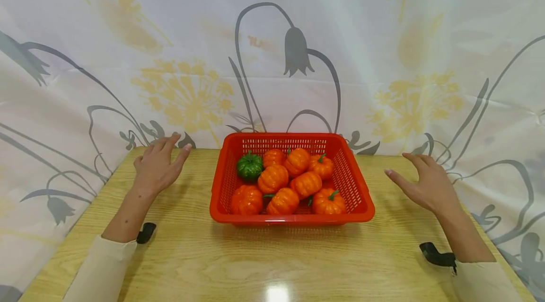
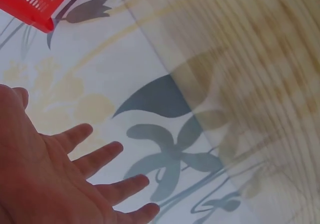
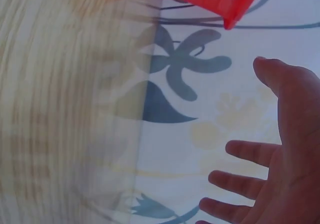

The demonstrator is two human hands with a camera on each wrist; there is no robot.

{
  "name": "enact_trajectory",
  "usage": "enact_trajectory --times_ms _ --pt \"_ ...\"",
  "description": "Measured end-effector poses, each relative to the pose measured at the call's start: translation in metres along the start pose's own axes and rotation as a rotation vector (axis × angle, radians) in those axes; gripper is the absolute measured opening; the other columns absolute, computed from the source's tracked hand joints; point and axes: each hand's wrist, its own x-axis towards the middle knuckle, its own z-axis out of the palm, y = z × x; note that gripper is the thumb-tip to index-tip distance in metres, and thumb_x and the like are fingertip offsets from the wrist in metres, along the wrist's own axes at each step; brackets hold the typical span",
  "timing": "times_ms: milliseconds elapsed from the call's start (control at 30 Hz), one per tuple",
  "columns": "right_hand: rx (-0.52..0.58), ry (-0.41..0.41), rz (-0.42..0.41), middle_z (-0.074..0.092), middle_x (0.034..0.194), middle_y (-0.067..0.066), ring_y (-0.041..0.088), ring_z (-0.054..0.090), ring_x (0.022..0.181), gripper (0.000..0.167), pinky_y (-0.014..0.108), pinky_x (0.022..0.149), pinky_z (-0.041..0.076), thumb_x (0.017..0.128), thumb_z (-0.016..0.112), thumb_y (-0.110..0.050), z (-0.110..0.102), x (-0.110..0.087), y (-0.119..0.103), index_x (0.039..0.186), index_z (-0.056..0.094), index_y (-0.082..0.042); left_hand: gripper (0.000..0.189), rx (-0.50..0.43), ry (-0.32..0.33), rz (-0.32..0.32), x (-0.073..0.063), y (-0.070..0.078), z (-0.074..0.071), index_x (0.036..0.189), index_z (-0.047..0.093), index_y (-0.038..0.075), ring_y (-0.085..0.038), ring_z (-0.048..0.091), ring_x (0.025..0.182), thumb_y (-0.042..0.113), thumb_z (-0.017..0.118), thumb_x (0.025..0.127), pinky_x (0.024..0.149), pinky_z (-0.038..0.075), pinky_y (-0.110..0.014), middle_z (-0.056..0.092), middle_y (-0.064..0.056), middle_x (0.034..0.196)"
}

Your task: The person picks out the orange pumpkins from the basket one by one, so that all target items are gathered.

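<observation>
A red plastic basket (image 1: 294,218) with slotted sides stands on the table, between the two hands. Inside it lie several small orange pumpkins (image 1: 273,179) and one dark green pumpkin (image 1: 250,166) at the left. My left hand (image 1: 158,166) is held out to the left of the basket, fingers spread and holding nothing. On the other side my right hand (image 1: 427,183) is likewise spread and bare, apart from the basket. In both wrist views the fingers look extended, and a corner of the basket (image 2: 37,14) shows at the top.
The wood-grain table (image 1: 255,259) reaches back to a pale cloth backdrop (image 1: 362,56) printed with grey and yellow flowers. The cloth also hangs along both sides. A black wrist-camera mount (image 1: 437,255) sits by the right wrist, another (image 1: 146,233) by the left.
</observation>
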Motion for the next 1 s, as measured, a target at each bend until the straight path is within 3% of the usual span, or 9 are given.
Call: enact_trajectory --times_ms 400,667,1000 --pt "0.044 0.044 -0.059 0.046 0.149 0.037 0.059 0.042 0.134 0.077 0.079 0.100 0.037 0.099 0.070 -0.053 -0.013 -0.005 -0.030 0.151 0.052 0.000 0.076 -0.081 0.002 0.044 -0.001 0.016 -0.004 0.163 0.040 0.005 -0.059 0.038 0.143 0.061 0.031 0.112 0.107 0.028 -0.085 0.038 -0.032 0.162" --pt "0.060 0.060 -0.106 0.048 0.150 0.032 0.057 0.044 0.134 0.075 0.077 0.101 0.038 0.096 0.074 -0.050 -0.020 -0.010 -0.048 0.150 0.054 -0.002 0.077 -0.106 -0.036 0.053 -0.003 0.026 -0.006 0.165 0.037 0.005 -0.060 0.033 0.147 0.060 0.032 0.112 0.110 0.028 -0.083 0.033 -0.032 0.165" --pt "0.093 0.077 -0.174 0.048 0.151 0.030 0.059 0.044 0.134 0.074 0.080 0.101 0.037 0.095 0.079 -0.046 -0.025 -0.017 -0.072 0.150 0.055 -0.003 0.075 -0.197 -0.058 0.084 -0.008 0.042 -0.008 0.165 0.036 0.006 -0.051 0.036 0.150 0.058 0.036 0.112 0.119 0.030 -0.072 0.044 -0.026 0.161"
